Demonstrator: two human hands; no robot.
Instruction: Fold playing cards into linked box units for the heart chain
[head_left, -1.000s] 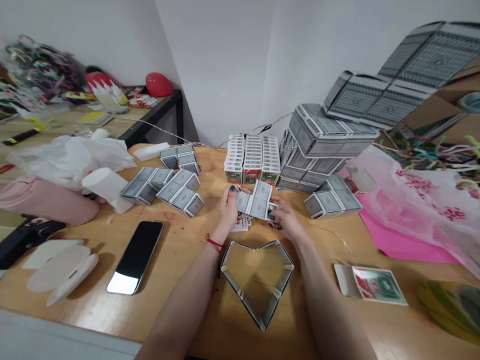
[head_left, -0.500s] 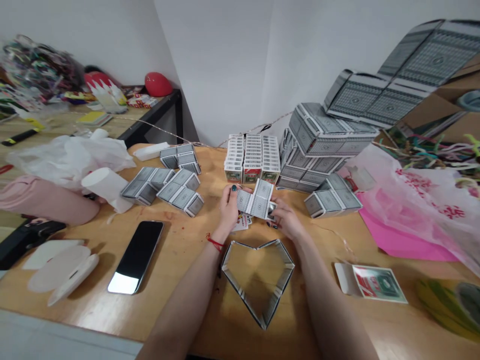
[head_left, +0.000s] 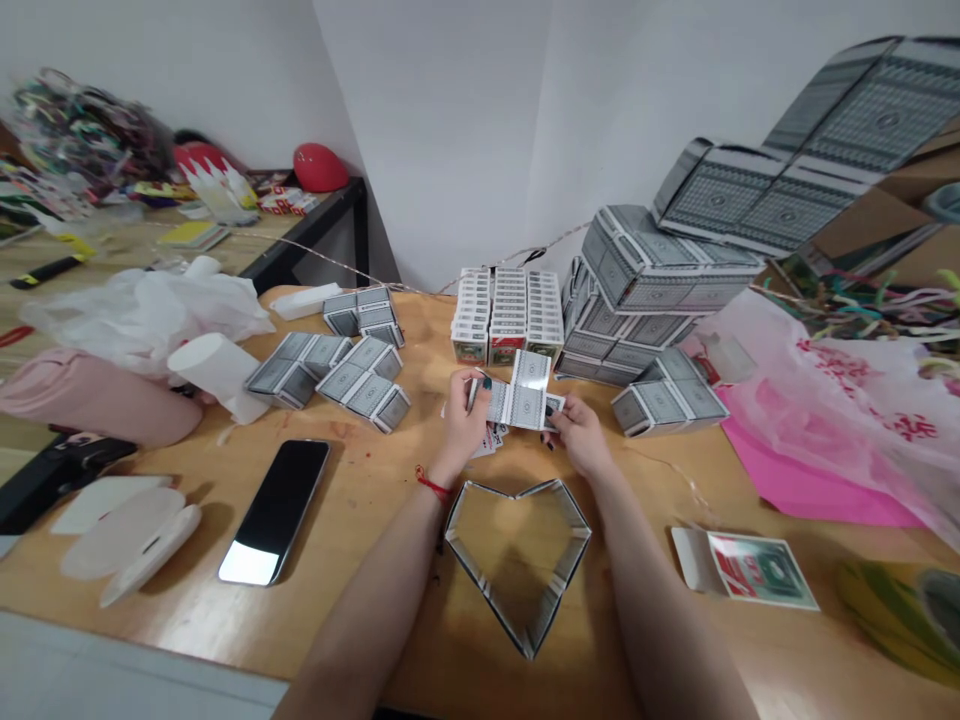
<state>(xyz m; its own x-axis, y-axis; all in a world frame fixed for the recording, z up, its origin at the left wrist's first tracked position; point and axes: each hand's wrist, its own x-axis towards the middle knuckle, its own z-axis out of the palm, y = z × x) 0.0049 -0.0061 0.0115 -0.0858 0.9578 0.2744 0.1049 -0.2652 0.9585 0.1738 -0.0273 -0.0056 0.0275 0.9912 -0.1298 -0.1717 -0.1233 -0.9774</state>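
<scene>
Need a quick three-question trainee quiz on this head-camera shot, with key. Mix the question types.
1. True or false: the left forearm lies between the phone and the heart-shaped frame.
2. What are the left hand and right hand both holding?
A) the pink roll
B) the grey-patterned card piece
C) the red ball
3. Fill in: the red bracelet is on the person's ____ wrist.

Key: 1. True. 2. B. 3. Left.
</scene>
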